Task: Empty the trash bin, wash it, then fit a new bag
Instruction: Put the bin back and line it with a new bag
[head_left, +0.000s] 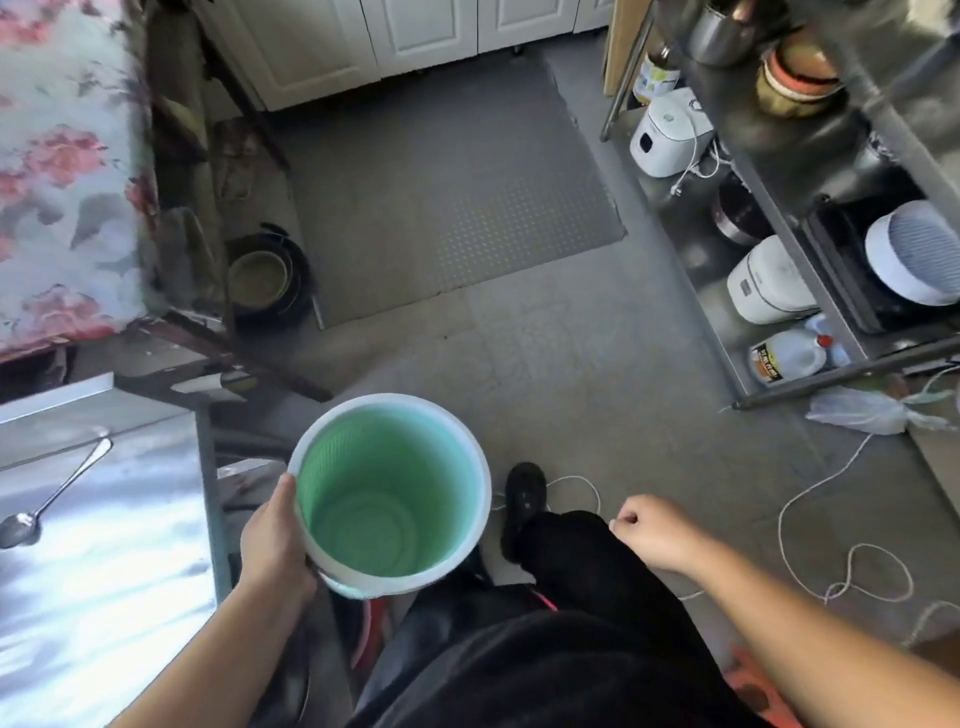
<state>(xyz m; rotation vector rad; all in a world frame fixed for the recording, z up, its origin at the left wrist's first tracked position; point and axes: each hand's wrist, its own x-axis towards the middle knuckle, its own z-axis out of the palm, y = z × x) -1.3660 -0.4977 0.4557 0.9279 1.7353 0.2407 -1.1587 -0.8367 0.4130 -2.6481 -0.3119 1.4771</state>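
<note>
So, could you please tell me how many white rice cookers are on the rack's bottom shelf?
2: one rice cooker at the far end, another rice cooker nearer, beside the oil jug. Others may be hidden behind the upper shelf.

Spoon (52, 499) lying on steel tabletop (104, 571), left. Grey mat (447, 182) on floor. Two white rice cookers (670, 132) on low metal shelf (727, 332), right. White cord (831, 545) looped across floor.
</note>
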